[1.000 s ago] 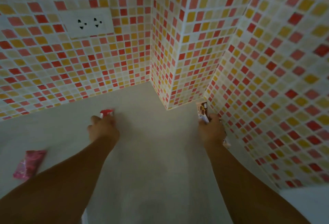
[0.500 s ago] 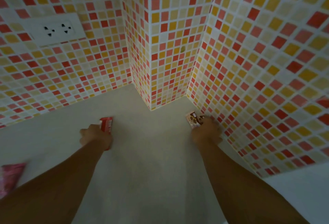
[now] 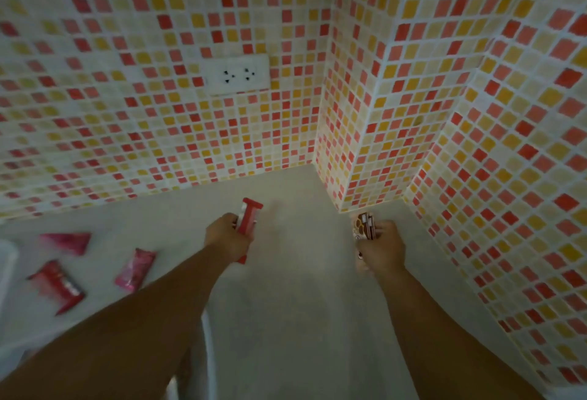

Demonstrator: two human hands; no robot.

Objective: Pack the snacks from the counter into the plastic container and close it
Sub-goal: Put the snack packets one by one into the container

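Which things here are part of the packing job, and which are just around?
Job: red snack in left hand; brown snack in right hand; three pink packets on the counter.
Around: wall socket, tiles.

I see a mosaic tile wall [image 3: 133,60] of red, orange, yellow and cream squares rising behind the grey counter [image 3: 286,304]. A tiled pillar [image 3: 365,107] juts out at the counter's far right corner, and more tiling runs down its right edge. A white double wall socket [image 3: 237,74] sits on the back wall.
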